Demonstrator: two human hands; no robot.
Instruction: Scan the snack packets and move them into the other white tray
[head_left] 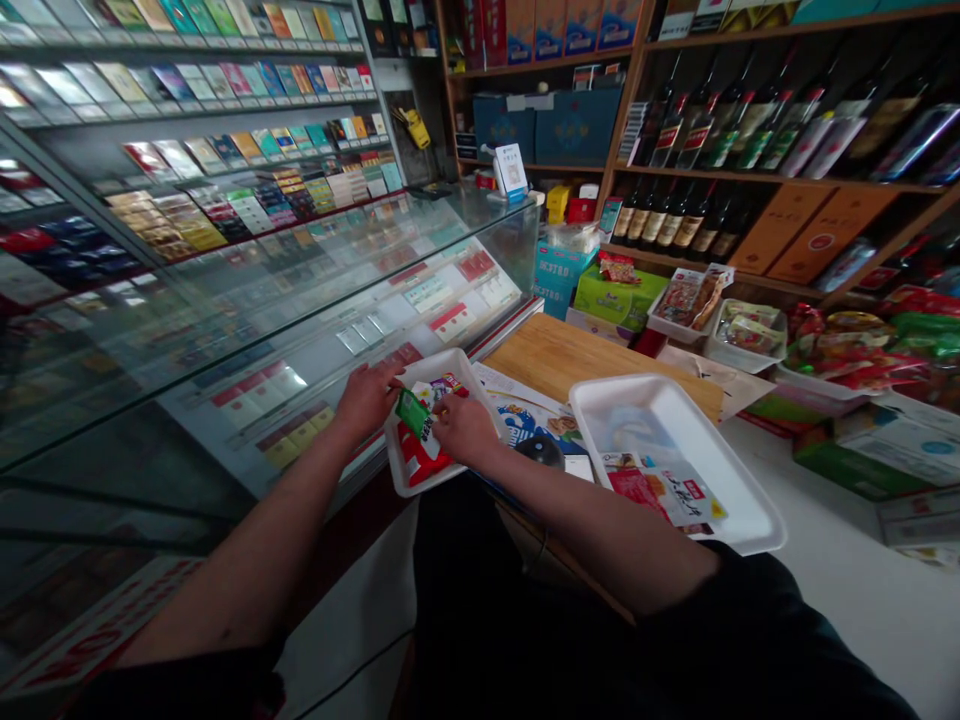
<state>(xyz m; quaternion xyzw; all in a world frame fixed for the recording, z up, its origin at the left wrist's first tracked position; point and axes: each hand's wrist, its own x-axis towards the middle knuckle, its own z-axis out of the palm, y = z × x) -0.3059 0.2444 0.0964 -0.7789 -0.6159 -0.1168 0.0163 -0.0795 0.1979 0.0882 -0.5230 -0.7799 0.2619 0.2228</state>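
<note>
Left hand (367, 400) spread, palm down, its fingers lying over the left rim of a white foam tray (450, 358). Right hand (465, 428) curled at the right side of the tray, its fingertips (444, 405) against the lower end of a green packet (414, 414); this appears to be a pinch, although the grip cannot be confirmed from this angle. The packet lies in the tray towards its left edge, between the hands, with its long axis running diagonally from upper left to lower right and its lower end nearer the right hand. Red-printed packets (424, 462) lie beneath it. To the right, a second white foam tray (637, 392) holding printed packaging (660, 495) rests on a wooden counter top (585, 362). A glass display case (337, 290) of cigarette packs extends along the left.
</note>
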